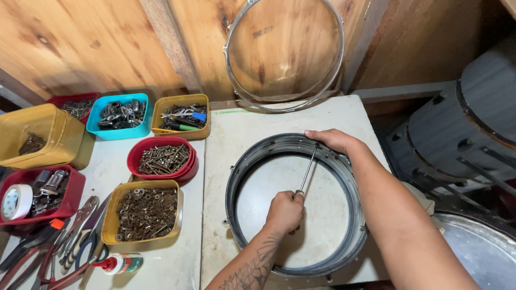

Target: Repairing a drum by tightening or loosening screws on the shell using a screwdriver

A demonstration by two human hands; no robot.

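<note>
A grey drum shell (252, 161) lies flat on a white board (236, 123), open side up. My left hand (285, 212) is inside the shell, closed around the handle of a screwdriver (308, 171). Its metal shaft slants up toward the far inner wall of the shell. My right hand (334, 140) rests on the far rim, fingers over the edge where the shaft's tip meets the wall.
A metal drum hoop (231, 59) leans on the wooden wall. Left of the board stand tubs: red with screws (161, 159), yellow with washers (145, 214), blue (117, 115), yellow with tools (183, 115). Pliers (75, 231), tape (16, 201) and a bottle (121, 263) lie front left. Dark drums (467, 129) stand right.
</note>
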